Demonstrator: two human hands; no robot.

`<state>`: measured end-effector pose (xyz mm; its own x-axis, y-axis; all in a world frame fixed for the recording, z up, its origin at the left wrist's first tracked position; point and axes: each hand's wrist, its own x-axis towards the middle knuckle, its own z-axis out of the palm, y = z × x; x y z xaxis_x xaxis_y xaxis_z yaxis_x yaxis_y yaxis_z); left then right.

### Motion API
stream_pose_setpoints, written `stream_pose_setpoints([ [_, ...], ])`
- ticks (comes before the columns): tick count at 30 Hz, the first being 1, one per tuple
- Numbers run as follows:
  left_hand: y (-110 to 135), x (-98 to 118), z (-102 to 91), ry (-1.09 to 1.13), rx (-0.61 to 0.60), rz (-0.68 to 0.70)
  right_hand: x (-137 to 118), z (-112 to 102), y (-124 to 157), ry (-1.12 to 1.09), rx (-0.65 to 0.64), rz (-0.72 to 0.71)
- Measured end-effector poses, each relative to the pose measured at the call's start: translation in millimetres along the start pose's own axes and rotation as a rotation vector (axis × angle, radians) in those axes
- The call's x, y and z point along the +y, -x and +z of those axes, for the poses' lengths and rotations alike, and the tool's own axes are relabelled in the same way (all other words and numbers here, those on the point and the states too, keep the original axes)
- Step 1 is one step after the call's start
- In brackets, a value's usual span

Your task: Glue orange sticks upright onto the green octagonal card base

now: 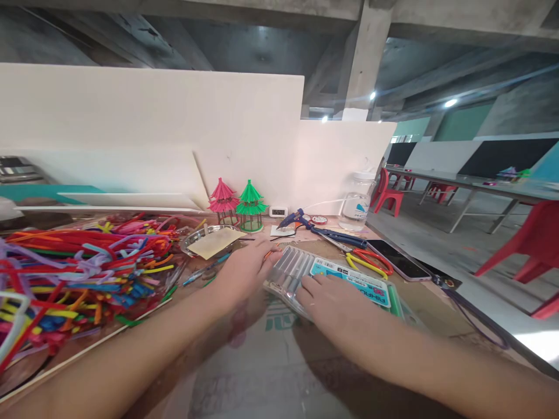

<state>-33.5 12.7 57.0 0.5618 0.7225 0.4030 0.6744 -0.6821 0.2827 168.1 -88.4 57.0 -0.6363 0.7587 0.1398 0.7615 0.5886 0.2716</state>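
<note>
The left hand [247, 265] is at one end of the case [347, 280], the right hand [325, 297] over it; whether either grips, I cannot tell.

A: Please, what is standing at the back?
B: A pinkish-red pagoda model [222, 201] and a green pagoda model [250, 203] stand side by side before a white board [152, 116]. Just to their right is a small white clock [278, 212].
A: And on the left side?
B: There lies a big heap of fuzzy sticks [87, 273] in many colours. Near it is a metal dish [187, 240], and a pale yellow card [213, 242] rests on it.
A: And toward the right?
B: A blue glue gun [290, 219], a clear bottle [354, 203] with white lid, and a phone [397, 259], its dark screen upward. Farther away, red chairs [541, 230] stand near a long table [463, 181].
</note>
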Motion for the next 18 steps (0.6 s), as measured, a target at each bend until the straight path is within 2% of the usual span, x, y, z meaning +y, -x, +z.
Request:
stream_pose_setpoints([
  [3, -2.1, -12.8, 1.6, 0.017, -0.107, 0.076, 9.6, -2.6, -0.1, -0.096, -0.02, 0.05],
  [6, -3.0, -25.7, 2.7, 0.038, -0.229, 0.122, 11.3, -4.2, -0.2, -0.075, -0.083, 0.114],
  [13, 2.7, -23.5, 3.1, 0.083, -0.386, 0.168, -6.9, 19.6, -4.8, 0.13, -0.181, -0.043],
  [16, 3.9, -24.1, 6.2, 0.089, -0.364, 0.196, -4.8, 15.6, -3.9, 0.178, -0.146, -0.011],
  [18, 2.8, -25.3, 5.3, 0.108, -0.26, 0.22, 4.7, 2.7, -0.2, 0.239, -0.001, 0.046],
])
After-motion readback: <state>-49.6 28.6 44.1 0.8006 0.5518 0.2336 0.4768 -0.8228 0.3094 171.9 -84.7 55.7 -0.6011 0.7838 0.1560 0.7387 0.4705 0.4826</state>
